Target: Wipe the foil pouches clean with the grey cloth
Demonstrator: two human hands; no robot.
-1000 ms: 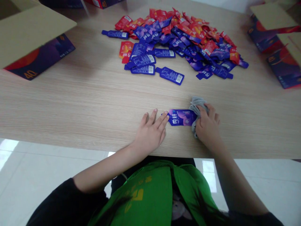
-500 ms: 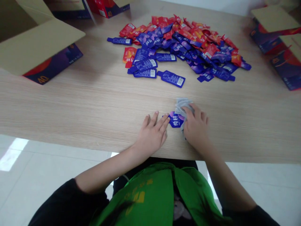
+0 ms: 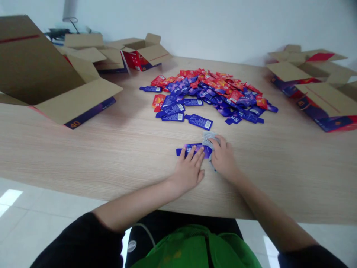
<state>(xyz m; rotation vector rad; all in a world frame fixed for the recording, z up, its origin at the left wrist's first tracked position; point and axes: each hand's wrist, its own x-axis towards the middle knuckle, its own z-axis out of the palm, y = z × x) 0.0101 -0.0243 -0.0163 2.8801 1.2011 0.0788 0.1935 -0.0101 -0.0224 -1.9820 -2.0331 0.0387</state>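
Observation:
A blue and purple pouch (image 3: pixel 198 146) lies flat on the table (image 3: pixel 134 156), its narrow spout end pointing left. My left hand (image 3: pixel 190 168) rests on it with fingers stretched and spread. In my right hand (image 3: pixel 224 158) is a crumpled grey cloth (image 3: pixel 208 139), pressed on the pouch's right end and covering part of it. Beyond both hands, several blue pouches (image 3: pixel 198 121) lie loose with their printed backs up. Behind them spreads a heap of red pouches (image 3: pixel 217 81) and blue ones.
An open cardboard box (image 3: pixel 92 100) stands at left, its flap reaching over the table. More open boxes, one with a red side (image 3: pixel 134 59), stand at the back left. At right are further open boxes (image 3: pixel 323 108). A white wall (image 3: pixel 223 29) rises behind.
The view has tilted up, showing more of the boxes and wall. My left hand now lies across the pouch's middle, and the spout end shows to its left. The cloth stays in my right hand.

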